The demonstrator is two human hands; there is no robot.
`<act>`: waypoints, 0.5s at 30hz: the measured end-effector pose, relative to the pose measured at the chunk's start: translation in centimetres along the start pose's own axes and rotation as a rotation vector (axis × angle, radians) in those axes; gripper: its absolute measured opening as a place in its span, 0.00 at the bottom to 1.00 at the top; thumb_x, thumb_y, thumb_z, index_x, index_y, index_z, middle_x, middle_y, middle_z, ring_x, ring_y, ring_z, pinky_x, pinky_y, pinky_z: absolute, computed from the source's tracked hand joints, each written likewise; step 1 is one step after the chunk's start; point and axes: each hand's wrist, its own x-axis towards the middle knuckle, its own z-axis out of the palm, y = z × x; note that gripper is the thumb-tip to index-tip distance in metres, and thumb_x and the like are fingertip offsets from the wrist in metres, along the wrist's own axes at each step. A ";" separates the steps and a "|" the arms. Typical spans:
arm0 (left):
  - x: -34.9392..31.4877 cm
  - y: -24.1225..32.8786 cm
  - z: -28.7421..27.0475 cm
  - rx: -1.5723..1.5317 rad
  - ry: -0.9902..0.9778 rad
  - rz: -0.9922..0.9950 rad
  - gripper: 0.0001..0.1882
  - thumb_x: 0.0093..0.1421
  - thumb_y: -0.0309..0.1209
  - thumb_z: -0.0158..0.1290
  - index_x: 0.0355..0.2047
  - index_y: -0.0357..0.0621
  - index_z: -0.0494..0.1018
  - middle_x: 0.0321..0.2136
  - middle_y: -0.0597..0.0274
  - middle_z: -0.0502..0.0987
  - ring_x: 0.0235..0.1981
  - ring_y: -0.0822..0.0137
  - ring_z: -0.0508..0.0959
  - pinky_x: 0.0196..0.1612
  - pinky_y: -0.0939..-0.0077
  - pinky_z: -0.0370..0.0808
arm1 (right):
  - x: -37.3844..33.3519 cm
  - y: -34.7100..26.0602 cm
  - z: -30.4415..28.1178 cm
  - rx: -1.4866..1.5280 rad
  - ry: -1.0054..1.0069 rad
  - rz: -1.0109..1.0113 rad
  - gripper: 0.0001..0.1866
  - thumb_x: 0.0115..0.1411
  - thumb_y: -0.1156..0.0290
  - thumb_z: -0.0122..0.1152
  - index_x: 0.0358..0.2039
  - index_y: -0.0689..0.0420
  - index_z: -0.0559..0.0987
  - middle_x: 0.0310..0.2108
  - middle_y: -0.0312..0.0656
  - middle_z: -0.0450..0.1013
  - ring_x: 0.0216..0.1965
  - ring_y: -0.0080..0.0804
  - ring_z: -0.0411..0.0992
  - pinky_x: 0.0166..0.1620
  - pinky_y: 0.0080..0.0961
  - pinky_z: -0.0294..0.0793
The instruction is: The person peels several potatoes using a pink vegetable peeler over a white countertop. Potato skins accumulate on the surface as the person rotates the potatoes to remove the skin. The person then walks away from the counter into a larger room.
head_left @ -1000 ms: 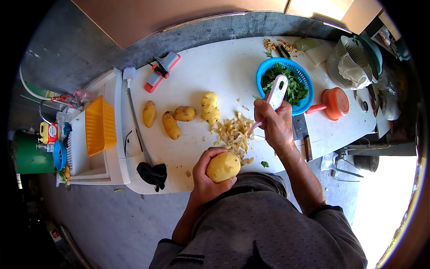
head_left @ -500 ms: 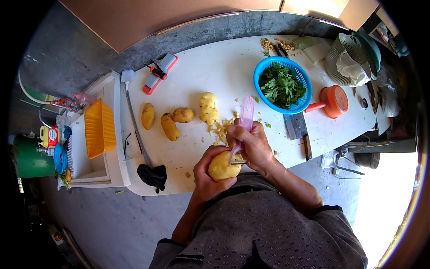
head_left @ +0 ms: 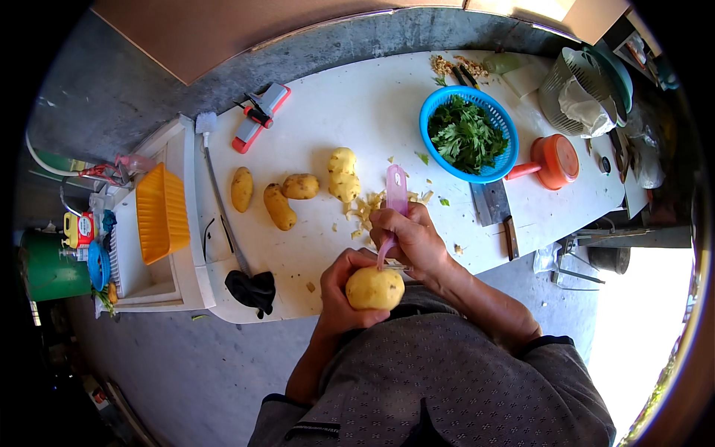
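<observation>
My left hand (head_left: 341,294) is wrapped round a mostly peeled yellow potato (head_left: 375,289) at the table's near edge, close to my body. In my right hand (head_left: 417,238) is a pink-handled peeler (head_left: 397,190), its handle pointing away from me and its blade at the potato's far side. Beyond my hands, peel scraps (head_left: 366,208) lie on the white table. A peeled knobby potato (head_left: 343,175) sits just past them. To its left are unpeeled potatoes, one (head_left: 301,186) beside another (head_left: 280,207), and a third (head_left: 241,189) further left.
A blue basket of green leaves (head_left: 468,138) stands right of centre. Near it are a cleaver (head_left: 491,208) and an orange dipper (head_left: 555,162). A sharpening stone (head_left: 261,119) lies at back left. The sink (head_left: 141,279) with a yellow basket (head_left: 161,214) adjoins the table's left.
The peeler has shifted to the potato's far side, its handle now a little lower and further left. The held potato has turned and shows more of its peeled face.
</observation>
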 end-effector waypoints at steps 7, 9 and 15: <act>0.6 -0.1 -0.3 0.043 0.034 -0.028 0.36 0.40 0.28 0.72 0.49 0.37 0.67 0.44 0.58 0.75 0.46 0.70 0.76 0.52 0.72 0.74 | 0.7 -1.5 -1.7 0.277 -0.058 -0.306 0.12 0.61 0.69 0.58 0.22 0.58 0.73 0.16 0.36 0.66 0.15 0.22 0.59 0.17 0.21 0.59; 0.4 -0.3 -0.6 0.022 0.076 -0.003 0.36 0.41 0.28 0.72 0.49 0.37 0.67 0.44 0.58 0.75 0.46 0.70 0.77 0.52 0.72 0.74 | 0.4 -2.1 -1.3 0.210 -0.048 -0.355 0.11 0.61 0.71 0.59 0.21 0.58 0.73 0.17 0.37 0.69 0.16 0.21 0.61 0.19 0.20 0.60; 0.5 -0.2 -0.7 -0.015 0.162 -0.032 0.35 0.42 0.29 0.71 0.50 0.37 0.67 0.45 0.58 0.75 0.46 0.70 0.76 0.52 0.72 0.74 | -0.4 -1.1 -0.3 0.000 -0.053 -0.305 0.10 0.59 0.71 0.67 0.23 0.58 0.77 0.17 0.34 0.72 0.17 0.18 0.66 0.21 0.17 0.62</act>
